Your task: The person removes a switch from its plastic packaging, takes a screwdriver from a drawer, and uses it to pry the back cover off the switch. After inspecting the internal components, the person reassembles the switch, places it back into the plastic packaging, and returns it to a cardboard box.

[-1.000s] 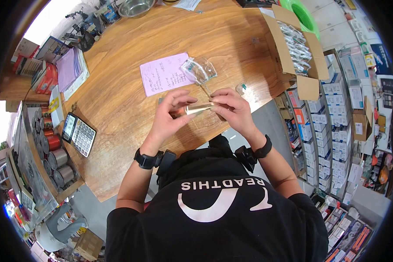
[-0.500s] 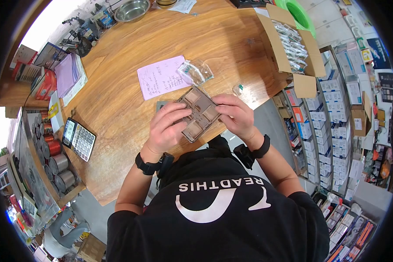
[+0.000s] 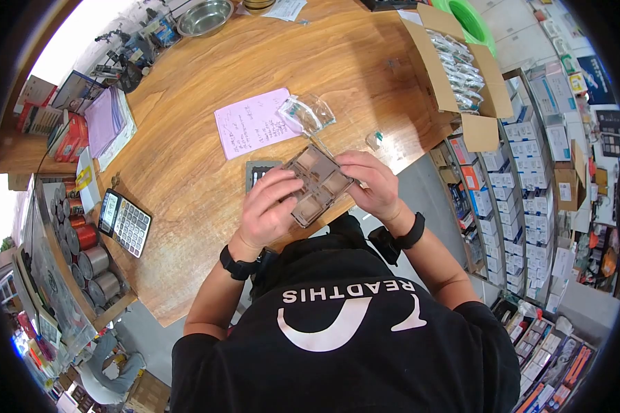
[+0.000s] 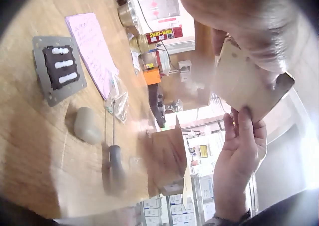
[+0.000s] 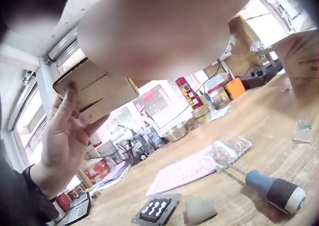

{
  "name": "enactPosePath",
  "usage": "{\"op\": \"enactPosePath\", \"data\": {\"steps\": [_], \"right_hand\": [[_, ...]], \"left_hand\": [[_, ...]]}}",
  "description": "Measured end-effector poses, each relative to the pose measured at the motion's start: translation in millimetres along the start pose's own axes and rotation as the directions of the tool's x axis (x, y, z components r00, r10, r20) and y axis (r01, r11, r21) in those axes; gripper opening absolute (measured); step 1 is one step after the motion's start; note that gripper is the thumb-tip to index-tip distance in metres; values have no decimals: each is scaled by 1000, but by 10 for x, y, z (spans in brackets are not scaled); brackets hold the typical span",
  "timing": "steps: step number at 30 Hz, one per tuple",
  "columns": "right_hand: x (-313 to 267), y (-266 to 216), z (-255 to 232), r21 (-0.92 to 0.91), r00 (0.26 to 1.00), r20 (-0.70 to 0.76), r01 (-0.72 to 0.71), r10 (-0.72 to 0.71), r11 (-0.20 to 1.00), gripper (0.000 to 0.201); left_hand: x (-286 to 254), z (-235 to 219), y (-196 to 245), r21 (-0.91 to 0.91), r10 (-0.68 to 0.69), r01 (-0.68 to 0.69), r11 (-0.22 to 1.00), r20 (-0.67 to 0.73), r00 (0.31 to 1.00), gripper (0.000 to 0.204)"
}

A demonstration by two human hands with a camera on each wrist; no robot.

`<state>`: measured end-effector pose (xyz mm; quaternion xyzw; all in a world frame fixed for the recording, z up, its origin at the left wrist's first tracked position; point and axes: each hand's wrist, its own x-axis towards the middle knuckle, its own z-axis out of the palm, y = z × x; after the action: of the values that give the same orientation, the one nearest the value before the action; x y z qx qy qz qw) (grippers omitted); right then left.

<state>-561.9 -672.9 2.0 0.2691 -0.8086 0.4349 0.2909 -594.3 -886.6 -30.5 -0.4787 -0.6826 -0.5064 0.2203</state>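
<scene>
Between both hands is a square switch panel (image 3: 317,184), its brown, recessed back turned up in the head view. Its smooth pale gold front (image 4: 241,81) shows in the left wrist view, and thin slits cross it in the right wrist view. My left hand (image 3: 267,206) grips the panel's left edge. The right hand (image 3: 370,182) pinches its right edge. On the table lies a grey metal switch frame (image 4: 60,69) with three white rockers on a black insert. Near it are a rounded beige piece (image 5: 200,209) and a screwdriver (image 5: 274,188) with a blue and black handle.
A pink handwritten sheet (image 3: 251,124) lies ahead, with a clear plastic bag (image 3: 306,113) overlapping it. To the left is a calculator (image 3: 125,220). An open carton (image 3: 486,89) of bagged items stands at the right table edge. A steel bowl (image 3: 205,17) is at the back.
The panel has turned from edge-on to showing its brown back, then shifted slightly. My left hand has drawn back a little, and more of the metal switch frame shows.
</scene>
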Motion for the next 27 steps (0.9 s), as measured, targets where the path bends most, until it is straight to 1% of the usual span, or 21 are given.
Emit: {"op": "enactPosePath", "data": {"steps": [1,2,3,4,6,7,8,10,11,13,15,16,17,18,19,20,21,22,24,26,27], "right_hand": [[-6,4,-2,-13,1000,-4,15,-15,1000,29],[-5,9,-1,-26,999,-8,31,-31,999,29],[2,7,7,-23,999,-6,33,-33,999,29],[12,1,20,-65,997,-8,76,-77,995,25],[49,-30,43,-105,993,-7,120,-121,987,22],[84,-66,48,-200,975,103,216,-199,956,19],[99,-93,56,-281,940,218,317,-262,906,16],[66,-125,101,-299,924,265,352,-277,887,17],[72,-137,123,-232,913,293,355,-283,906,20],[63,-181,128,-162,901,322,355,-291,921,22],[31,-233,107,-196,991,136,19,8,980,26],[5,-220,135,-194,990,140,18,10,981,26],[-38,-185,183,-12,939,68,-338,338,941,28],[-69,-154,213,183,770,59,-634,635,752,30],[-81,-136,219,356,621,201,-767,757,535,27],[-96,-94,204,356,620,198,-767,759,534,27],[-100,-43,170,461,494,376,-834,784,304,25],[-103,-17,150,509,370,555,-859,745,47,24],[-95,-38,178,576,361,503,-817,786,7,22],[-91,-32,192,642,348,448,-766,824,-25,21],[-113,-16,198,648,351,445,-762,824,-25,21]], "left_hand": [[-18,19,22,3,-1,1,1000,-1,1000,20],[-32,62,72,-74,-240,234,970,-92,966,28],[9,99,126,-169,-468,443,881,-160,869,38],[63,132,156,-167,-469,444,880,-163,868,38],[180,161,184,-649,-676,448,615,-141,723,57],[156,177,150,-738,-737,480,474,-35,675,64],[176,170,144,-738,-738,480,474,-36,674,64],[257,145,150,-941,-883,337,-22,176,436,55],[240,125,94,-939,-905,333,-89,217,367,48],[253,66,48,-929,-906,358,-98,232,353,48],[246,26,21,-918,-909,381,-107,246,338,48],[232,14,18,-911,-908,403,-87,239,344,46],[223,8,10,-903,-907,425,-67,233,351,45],[212,9,-4,-902,-907,426,-69,235,350,45],[196,17,-18,-901,-902,425,-84,250,352,43],[186,28,-31,-900,-897,425,-98,265,355,40],[190,44,-40,-899,-896,426,-98,266,356,40],[194,63,-42,-892,-914,444,-89,250,318,37],[168,70,-52,-884,-933,462,-79,229,277,35],[122,55,-89,-884,-907,414,-218,340,247,30],[117,59,-93,-884,-907,415,-216,339,248,30]]}}
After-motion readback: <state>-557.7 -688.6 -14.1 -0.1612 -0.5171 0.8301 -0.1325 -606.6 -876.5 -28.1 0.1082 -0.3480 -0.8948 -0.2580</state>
